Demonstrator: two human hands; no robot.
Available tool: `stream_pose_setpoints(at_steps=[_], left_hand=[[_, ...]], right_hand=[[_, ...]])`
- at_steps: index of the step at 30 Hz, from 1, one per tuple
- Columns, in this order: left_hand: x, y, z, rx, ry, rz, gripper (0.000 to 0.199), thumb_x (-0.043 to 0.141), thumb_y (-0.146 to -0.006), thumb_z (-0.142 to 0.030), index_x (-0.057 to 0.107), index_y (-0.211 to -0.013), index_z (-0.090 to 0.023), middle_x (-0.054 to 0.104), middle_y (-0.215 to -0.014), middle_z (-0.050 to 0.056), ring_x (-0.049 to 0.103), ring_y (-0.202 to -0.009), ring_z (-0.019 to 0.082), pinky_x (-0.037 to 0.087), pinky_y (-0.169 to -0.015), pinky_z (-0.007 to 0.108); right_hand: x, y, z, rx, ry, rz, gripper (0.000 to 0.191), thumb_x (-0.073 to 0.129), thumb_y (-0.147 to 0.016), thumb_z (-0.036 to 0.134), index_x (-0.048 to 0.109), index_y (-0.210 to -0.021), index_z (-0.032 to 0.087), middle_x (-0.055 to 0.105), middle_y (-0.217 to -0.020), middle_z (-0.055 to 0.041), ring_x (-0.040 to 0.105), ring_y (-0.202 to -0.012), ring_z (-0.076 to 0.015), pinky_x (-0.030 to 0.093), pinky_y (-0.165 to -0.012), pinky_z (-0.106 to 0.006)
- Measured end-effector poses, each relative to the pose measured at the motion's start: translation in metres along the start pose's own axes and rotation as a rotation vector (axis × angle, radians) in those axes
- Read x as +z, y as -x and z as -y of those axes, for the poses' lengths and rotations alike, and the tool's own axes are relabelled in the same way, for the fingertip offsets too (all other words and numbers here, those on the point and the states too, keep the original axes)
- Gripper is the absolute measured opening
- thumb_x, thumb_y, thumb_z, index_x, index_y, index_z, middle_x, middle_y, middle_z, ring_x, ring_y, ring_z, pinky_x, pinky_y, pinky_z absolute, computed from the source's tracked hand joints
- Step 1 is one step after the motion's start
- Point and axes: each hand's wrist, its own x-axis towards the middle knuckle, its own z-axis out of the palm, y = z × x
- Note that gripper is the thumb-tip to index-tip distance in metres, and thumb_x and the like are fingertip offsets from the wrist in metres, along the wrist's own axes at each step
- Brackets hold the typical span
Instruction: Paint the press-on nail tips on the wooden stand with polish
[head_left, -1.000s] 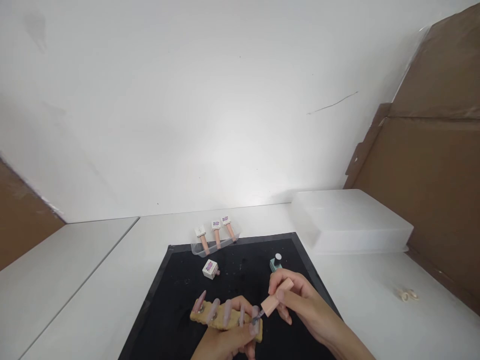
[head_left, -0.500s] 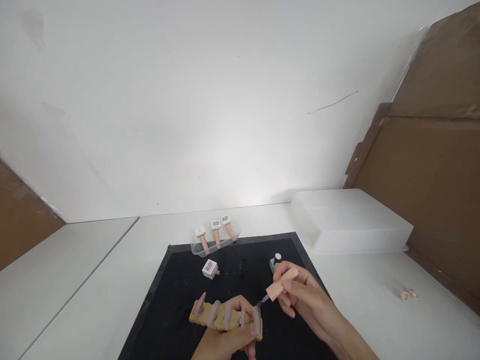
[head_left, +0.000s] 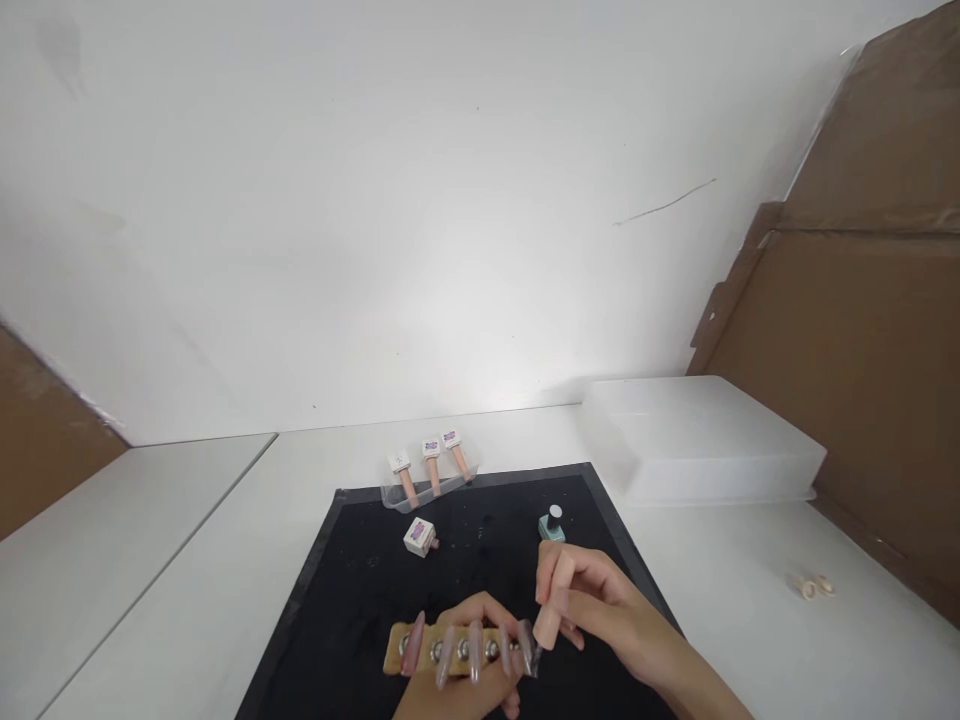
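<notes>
My left hand (head_left: 469, 695) is closed around a wooden nail display stand (head_left: 395, 648) near the bottom of the view. Several long, glossy pinkish false nails (head_left: 475, 650) sit on its round metal mounts. Between the fingers of my right hand (head_left: 604, 605) is a nail polish brush (head_left: 553, 610) with a peach-coloured cap handle, tilted downward. Its dark bristles are at the rightmost false nail (head_left: 527, 648), seemingly against its side. An uncapped white polish bottle (head_left: 419, 537) lies tipped on the black mat (head_left: 480, 560), its neck pointing right.
A teal bottle with a white cap (head_left: 553, 525) lies just beyond my right hand. Several peach-capped polish bottles (head_left: 433, 465) rest in a clear tray (head_left: 397, 505) at the mat's back edge. At right are a translucent plastic box (head_left: 720, 440) and small beige rings (head_left: 814, 586).
My right hand has turned the brush steeper and brought it lower, to the right side of the end nail. The stand has tilted, so its metal mounts show more.
</notes>
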Motion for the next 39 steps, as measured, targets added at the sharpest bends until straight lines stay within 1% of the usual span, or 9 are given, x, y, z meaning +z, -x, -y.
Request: stream_pose_setpoints(at_steps=[5, 8, 13, 15, 18, 21, 27, 34, 39], left_hand=[[-0.002, -0.001, -0.001, -0.017, 0.043, 0.070, 0.017, 0.075, -0.065, -0.030, 0.066, -0.071, -0.017, 0.065, -0.052, -0.003, 0.059, -0.041, 0.013, 0.043, -0.045, 0.022], [-0.003, 0.000, -0.001, -0.024, 0.033, 0.083, 0.016, 0.074, -0.066, -0.031, 0.067, -0.071, -0.018, 0.063, -0.048, -0.003, 0.059, -0.041, 0.013, 0.043, -0.045, 0.022], [0.001, 0.002, -0.001, -0.028, -0.117, 0.006, 0.015, 0.072, -0.067, -0.028, 0.064, -0.071, -0.017, 0.061, -0.047, -0.004, 0.059, -0.040, 0.013, 0.040, -0.044, 0.021], [0.004, 0.004, -0.002, 0.005, -0.152, -0.029, 0.014, 0.070, -0.069, -0.027, 0.062, -0.070, -0.016, 0.059, -0.046, -0.004, 0.058, -0.040, 0.013, 0.039, -0.044, 0.020], [0.007, 0.005, -0.005, 0.062, -0.176, -0.075, 0.012, 0.067, -0.071, -0.026, 0.062, -0.070, -0.016, 0.059, -0.048, -0.003, 0.059, -0.042, 0.012, 0.039, -0.044, 0.020], [0.007, 0.002, -0.006, 0.064, -0.247, -0.097, 0.005, 0.066, -0.068, -0.020, 0.062, -0.067, -0.016, 0.059, -0.050, -0.003, 0.058, -0.043, 0.012, 0.038, -0.043, 0.020], [0.006, -0.003, -0.002, 0.071, -0.317, -0.059, 0.004, 0.060, -0.066, -0.012, 0.062, -0.068, -0.016, 0.062, -0.056, -0.003, 0.058, -0.048, 0.012, 0.039, -0.045, 0.019], [0.006, -0.003, 0.005, 0.124, -0.298, -0.039, 0.003, 0.065, -0.066, -0.017, 0.062, -0.067, -0.017, 0.064, -0.060, -0.001, 0.058, -0.050, 0.012, 0.043, -0.046, 0.020], [0.006, -0.001, 0.006, 0.135, -0.288, -0.030, 0.006, 0.067, -0.065, -0.019, 0.063, -0.069, -0.018, 0.065, -0.058, -0.001, 0.057, -0.049, 0.011, 0.040, -0.044, 0.018]], right_hand=[[0.001, 0.000, 0.002, 0.015, 0.042, -0.024, 0.029, 0.066, -0.082, 0.041, 0.063, -0.068, 0.015, 0.053, -0.072, 0.0014, 0.041, -0.046, -0.0060, 0.032, -0.046, -0.023], [0.001, 0.000, 0.000, -0.010, 0.041, -0.055, 0.034, 0.065, -0.082, 0.043, 0.061, -0.064, 0.015, 0.054, -0.077, 0.0002, 0.042, -0.048, -0.0058, 0.033, -0.045, -0.022], [-0.002, -0.001, -0.009, -0.059, 0.025, -0.148, 0.025, 0.062, -0.086, 0.039, 0.062, -0.073, 0.017, 0.056, -0.073, 0.0006, 0.041, -0.048, -0.0076, 0.033, -0.045, -0.022], [-0.003, -0.001, -0.011, -0.080, -0.004, -0.182, 0.023, 0.061, -0.087, 0.036, 0.062, -0.074, 0.017, 0.055, -0.068, 0.0016, 0.040, -0.047, -0.0079, 0.032, -0.045, -0.022], [-0.003, 0.000, -0.011, -0.100, -0.020, -0.134, 0.026, 0.061, -0.086, 0.036, 0.060, -0.069, 0.017, 0.053, -0.066, 0.0022, 0.040, -0.046, -0.0077, 0.031, -0.045, -0.022], [-0.001, 0.000, -0.004, -0.074, 0.020, -0.047, 0.030, 0.066, -0.082, 0.037, 0.058, -0.062, 0.016, 0.052, -0.068, 0.0017, 0.042, -0.048, -0.0077, 0.032, -0.047, -0.023], [0.004, -0.001, 0.007, -0.033, 0.155, 0.028, 0.035, 0.065, -0.081, 0.036, 0.052, -0.055, 0.018, 0.055, -0.066, -0.0001, 0.049, -0.060, -0.0133, 0.035, -0.056, -0.026], [0.002, 0.000, 0.002, -0.031, 0.219, -0.057, 0.029, 0.060, -0.085, 0.025, 0.056, -0.058, 0.017, 0.052, -0.074, 0.0002, 0.045, -0.059, -0.0111, 0.033, -0.054, -0.025], [-0.001, -0.002, -0.005, -0.076, 0.181, -0.156, 0.027, 0.059, -0.087, 0.028, 0.058, -0.061, 0.017, 0.053, -0.078, -0.0002, 0.043, -0.056, -0.0102, 0.032, -0.049, -0.023]])
